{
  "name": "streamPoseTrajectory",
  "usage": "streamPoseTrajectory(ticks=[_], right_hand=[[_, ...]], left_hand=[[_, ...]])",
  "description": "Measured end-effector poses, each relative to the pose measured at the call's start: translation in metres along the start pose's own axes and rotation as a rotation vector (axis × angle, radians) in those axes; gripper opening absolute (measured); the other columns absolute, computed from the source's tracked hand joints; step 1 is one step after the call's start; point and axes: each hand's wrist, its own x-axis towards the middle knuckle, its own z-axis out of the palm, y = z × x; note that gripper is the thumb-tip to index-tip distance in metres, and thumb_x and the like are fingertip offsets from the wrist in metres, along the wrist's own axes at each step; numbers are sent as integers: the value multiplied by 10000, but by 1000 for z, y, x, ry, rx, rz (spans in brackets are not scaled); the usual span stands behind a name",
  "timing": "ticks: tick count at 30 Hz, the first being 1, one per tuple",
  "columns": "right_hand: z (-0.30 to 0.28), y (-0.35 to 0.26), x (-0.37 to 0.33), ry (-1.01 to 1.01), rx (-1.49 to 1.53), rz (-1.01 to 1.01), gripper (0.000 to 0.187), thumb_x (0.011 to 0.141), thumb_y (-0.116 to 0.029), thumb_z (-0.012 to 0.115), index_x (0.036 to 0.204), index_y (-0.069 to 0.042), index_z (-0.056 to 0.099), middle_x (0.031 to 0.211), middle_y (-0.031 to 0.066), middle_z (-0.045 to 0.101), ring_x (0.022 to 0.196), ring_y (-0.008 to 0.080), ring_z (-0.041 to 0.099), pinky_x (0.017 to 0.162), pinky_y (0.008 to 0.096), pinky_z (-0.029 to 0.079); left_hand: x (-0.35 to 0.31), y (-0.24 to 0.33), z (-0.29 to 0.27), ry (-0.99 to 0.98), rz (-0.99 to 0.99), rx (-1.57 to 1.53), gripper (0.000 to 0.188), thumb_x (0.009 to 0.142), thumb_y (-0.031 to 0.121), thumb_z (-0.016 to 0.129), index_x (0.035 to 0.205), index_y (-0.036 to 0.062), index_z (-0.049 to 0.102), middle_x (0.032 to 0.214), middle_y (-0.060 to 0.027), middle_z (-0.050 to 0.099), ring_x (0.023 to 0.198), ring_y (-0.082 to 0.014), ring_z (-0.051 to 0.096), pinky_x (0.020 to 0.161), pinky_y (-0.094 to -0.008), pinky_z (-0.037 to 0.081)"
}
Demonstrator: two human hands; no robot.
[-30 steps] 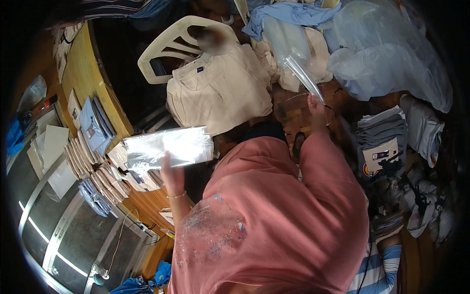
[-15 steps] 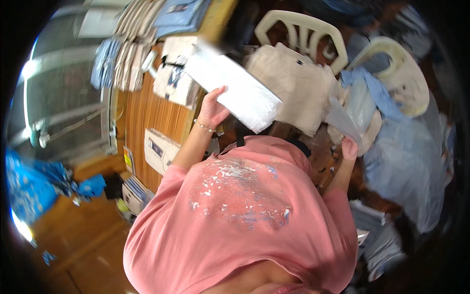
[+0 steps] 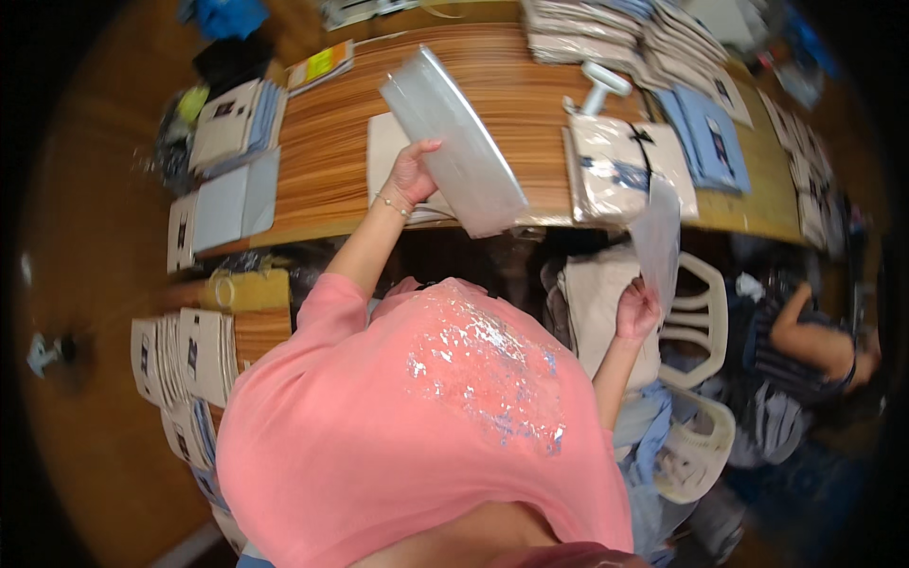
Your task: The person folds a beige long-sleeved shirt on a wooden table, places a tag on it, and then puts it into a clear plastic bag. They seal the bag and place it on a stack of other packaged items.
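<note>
My left hand (image 3: pixel 414 176) grips a stack of clear plastic bags (image 3: pixel 456 142), thumb on top, held tilted above the striped wooden table (image 3: pixel 331 142). A folded beige garment (image 3: pixel 383 142) lies partly hidden behind that stack. Pinched in the fingers of my right hand (image 3: pixel 637 310) is a single translucent plastic bag (image 3: pixel 657 232), which stands up from them toward the table's near edge. Just beyond this bag lies a beige garment packed in clear plastic (image 3: pixel 620 156), with a black strip across it.
Stacks of packed beige garments (image 3: pixel 587 38) line the table's far right, beside blue folded ones (image 3: pixel 705 142) and a white handled object (image 3: pixel 603 87). More piles (image 3: pixel 206 355) stand at left. A pale plastic chair (image 3: pixel 705 322) bears beige cloth (image 3: pixel 597 293). Another person (image 3: pixel 814 341) is at right.
My body has turned from the chairs to face the wooden table. The stack stays in my left hand; my right hand has raised the single bag from beside the chair.
</note>
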Motion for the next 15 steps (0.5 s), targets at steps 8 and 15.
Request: streamPoseTrajectory(ticks=[8,15], right_hand=[[47,188,130,318,-34,332,225,837,85,487,1058,47,503,988,184,585,845,250,585,740,314,514],[85,265,168,296,-170,621,261,839,65,492,1098,68,461,977,181,581,848,253,596,750,319,527]], left_hand=[[-79,105,-128,400,432,-138,421,829,162,609,1197,6,476,1187,-122,541,1124,-272,491,972,-419,387],[-130,120,-161,599,697,-320,353,897,188,477,1184,-17,491,1201,-135,544,1123,-279,498,988,-417,376]])
